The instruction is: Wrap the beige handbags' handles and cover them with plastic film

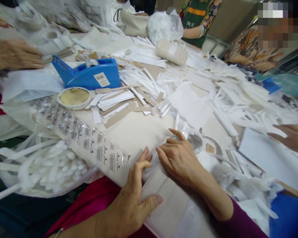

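My left hand (pixel 135 195) lies on a cream fabric bag (pixel 164 198) at the table's near edge, fingers spread, thumb out to the right. My right hand (pixel 178 155) rests just beyond it, fingers curled and pressing down on the cream fabric and a bit of clear plastic (pixel 195 140). Neither hand has anything gripped that I can see. The bag's stitched band runs between the two hands.
A blue tape dispenser (pixel 89 74) and a round tin (pixel 74 97) stand at the left. White paper rolls and card strips (pixel 139 89) litter the table. A printed plastic bag (pixel 72 129) of white handles lies at the left. Other people's hands are at the far left (pixel 15 54) and right (pixel 291 137).
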The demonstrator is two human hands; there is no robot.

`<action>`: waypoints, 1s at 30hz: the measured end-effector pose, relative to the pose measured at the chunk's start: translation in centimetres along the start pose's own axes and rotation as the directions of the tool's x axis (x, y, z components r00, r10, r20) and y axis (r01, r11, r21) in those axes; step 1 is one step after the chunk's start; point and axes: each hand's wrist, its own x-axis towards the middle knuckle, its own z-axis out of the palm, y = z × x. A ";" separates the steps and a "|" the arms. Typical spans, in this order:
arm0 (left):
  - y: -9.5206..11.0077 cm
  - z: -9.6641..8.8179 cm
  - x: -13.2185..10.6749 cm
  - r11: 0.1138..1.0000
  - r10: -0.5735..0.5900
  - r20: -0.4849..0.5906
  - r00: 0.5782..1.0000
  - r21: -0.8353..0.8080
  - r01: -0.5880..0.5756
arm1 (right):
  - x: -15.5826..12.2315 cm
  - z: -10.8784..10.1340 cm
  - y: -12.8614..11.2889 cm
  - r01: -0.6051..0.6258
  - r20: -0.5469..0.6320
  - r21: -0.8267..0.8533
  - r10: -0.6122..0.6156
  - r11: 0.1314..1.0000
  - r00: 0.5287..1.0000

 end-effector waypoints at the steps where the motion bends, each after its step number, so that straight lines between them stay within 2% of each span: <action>1: -0.1 0.0 0.3 1.000 0.003 -0.023 1.000 -0.019 -0.003 | 0.0 0.0 0.0 -0.001 -0.001 -0.003 0.001 1.000 1.000; 4: 0.1 0.1 1.4 1.000 0.001 -0.015 1.000 -0.008 -0.001 | 0.1 0.1 -0.2 -0.018 -0.013 -0.003 0.018 1.000 1.000; 9: 1.0 -0.6 2.5 0.987 -0.057 0.066 0.996 0.154 0.046 | 0.1 0.2 -0.4 0.027 -0.024 -0.032 -0.028 0.999 0.999; 12: 1.5 -1.1 4.2 0.992 -0.003 0.093 0.996 0.123 -0.008 | -0.2 0.3 -0.2 0.019 -0.081 -0.061 -0.024 0.998 0.996; 15: 1.8 -1.0 6.1 0.995 0.054 0.123 0.991 0.076 -0.064 | -0.2 0.5 0.0 -0.040 -0.163 -0.062 0.029 0.997 0.986; 17: 1.7 -0.7 6.7 0.992 0.047 0.126 0.991 0.114 -0.061 | 0.0 0.7 0.0 -0.070 -0.221 -0.046 0.058 0.996 0.973; 19: 1.4 -0.5 6.9 0.987 0.034 0.122 0.992 0.149 -0.052 | 0.5 0.7 0.0 -0.050 -0.258 -0.031 0.040 0.998 0.965; 21: 1.2 -0.4 6.8 0.987 0.046 0.105 0.993 0.151 -0.061 | 0.7 -0.1 0.0 0.018 -0.296 -0.015 -0.021 1.000 0.955; 23: 1.4 -0.3 6.6 0.986 0.069 0.084 0.994 0.143 -0.080 | -0.2 -1.9 0.0 0.048 -0.383 0.003 -0.043 0.999 0.923; 24: 1.6 -0.3 6.5 0.987 0.078 0.079 0.994 0.134 -0.088 | -1.2 -3.1 -0.1 0.023 -0.457 0.025 -0.009 0.999 0.889; 25: 1.8 -0.2 6.4 0.989 0.078 0.079 0.994 0.122 -0.088 | -2.6 -4.2 -0.2 -0.034 -0.554 0.068 0.066 0.997 0.830; 26: 2.1 -0.1 6.3 0.991 0.068 0.086 0.994 0.110 -0.077 | -4.4 -5.3 -0.4 -0.110 -0.657 0.138 0.174 0.984 0.734; 27: 2.5 0.0 6.2 0.994 0.050 0.097 0.994 0.096 -0.060 | -6.6 -5.9 -0.6 -0.183 -0.743 0.235 0.298 0.955 0.599; 28: 2.8 0.0 6.0 0.996 0.027 0.105 0.994 0.084 -0.036 | -9.0 -6.2 -0.9 -0.239 -0.792 0.350 0.422 0.906 0.442; 29: 3.1 0.1 5.9 0.997 0.002 0.110 0.994 0.077 -0.011 | -11.5 -6.0 -1.2 -0.276 -0.792 0.473 0.541 0.837 0.283; 30: 3.3 0.1 5.8 0.997 -0.018 0.113 0.993 0.076 0.009 | -14.0 -5.2 -1.5 -0.299 -0.746 0.589 0.647 0.751 0.157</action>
